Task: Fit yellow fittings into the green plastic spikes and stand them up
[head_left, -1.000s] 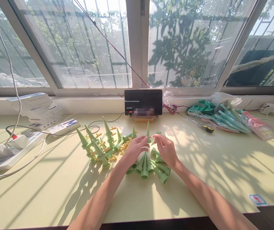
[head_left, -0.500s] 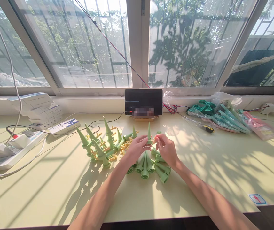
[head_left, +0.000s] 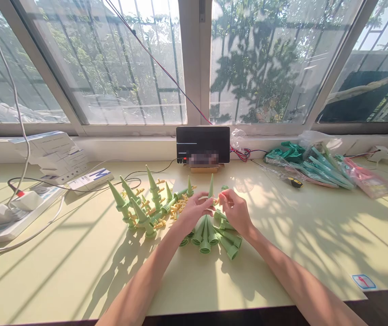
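My left hand (head_left: pixel 197 209) is closed on a green plastic cone (head_left: pixel 211 186) that stands upright, its tip pointing away from the table. Close to the cone's base, my right hand (head_left: pixel 236 209) pinches a small yellow-orange peg, mostly hidden by the fingertips. Below both hands, several loose green cones (head_left: pixel 205 245) lie fanned out with their hollow ends toward me. To the left stand several green spiked pieces (head_left: pixel 123 204) with yellow pegs sticking out of their sides. A heap of small yellow pegs (head_left: pixel 177 207) is partly hidden behind my left hand.
A black screen (head_left: pixel 203 140) stands against the window ledge. At the back right are plastic bags of green and pink parts (head_left: pixel 329 170) and a black-and-yellow tool (head_left: pixel 295 183). White boxes (head_left: pixel 90 179), a power strip (head_left: pixel 24 215) and cables occupy the left side.
The green cone and the fingers of my left hand have shifted very slightly. My right hand stays beside the cone's base, still pinching.
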A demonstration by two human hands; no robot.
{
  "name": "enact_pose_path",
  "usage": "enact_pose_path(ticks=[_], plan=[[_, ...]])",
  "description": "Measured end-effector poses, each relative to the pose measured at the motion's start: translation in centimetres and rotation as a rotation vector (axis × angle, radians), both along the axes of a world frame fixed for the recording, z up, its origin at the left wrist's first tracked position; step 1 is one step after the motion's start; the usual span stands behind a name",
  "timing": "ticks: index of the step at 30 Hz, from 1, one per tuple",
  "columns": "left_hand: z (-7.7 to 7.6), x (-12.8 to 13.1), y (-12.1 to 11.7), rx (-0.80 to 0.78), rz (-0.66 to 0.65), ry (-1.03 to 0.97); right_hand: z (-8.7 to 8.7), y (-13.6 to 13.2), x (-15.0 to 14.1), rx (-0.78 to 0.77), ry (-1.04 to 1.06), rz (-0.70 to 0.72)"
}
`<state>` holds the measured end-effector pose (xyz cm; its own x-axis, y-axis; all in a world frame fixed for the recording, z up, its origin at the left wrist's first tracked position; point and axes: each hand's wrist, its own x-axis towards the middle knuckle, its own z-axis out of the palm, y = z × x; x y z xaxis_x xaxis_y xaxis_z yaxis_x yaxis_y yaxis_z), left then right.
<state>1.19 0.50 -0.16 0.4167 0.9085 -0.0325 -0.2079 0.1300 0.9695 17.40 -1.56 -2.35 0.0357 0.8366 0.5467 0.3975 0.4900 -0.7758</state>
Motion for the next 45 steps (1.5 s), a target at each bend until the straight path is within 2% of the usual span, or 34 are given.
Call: enact_pose_path(ticks=[13,25,35,40,45], plan=[[-0.20,0.06,0.02,-0.013,0.039,-0.008,0.35,-0.19,-0.08,0.062,0.014,-0.043],[-0.52,-0.06,0.31,0.003,-0.004,-0.038,0.60,-0.41,-0.19,0.042,0.075,-0.096],[-0.25,0.17,0.25,-0.060,-0.026,-0.098,0.42,-0.38,-0.34,0.029,0.081,-0.051],[-0.29,0.27,0.14,-0.040,-0.013,-0.065,0.43,-0.45,-0.33,0.019,0.074,-0.028],[-0.60,0.18,0.00,0.051,-0.015,0.023,0.44,-0.52,-0.42,0.007,0.061,-0.032]])
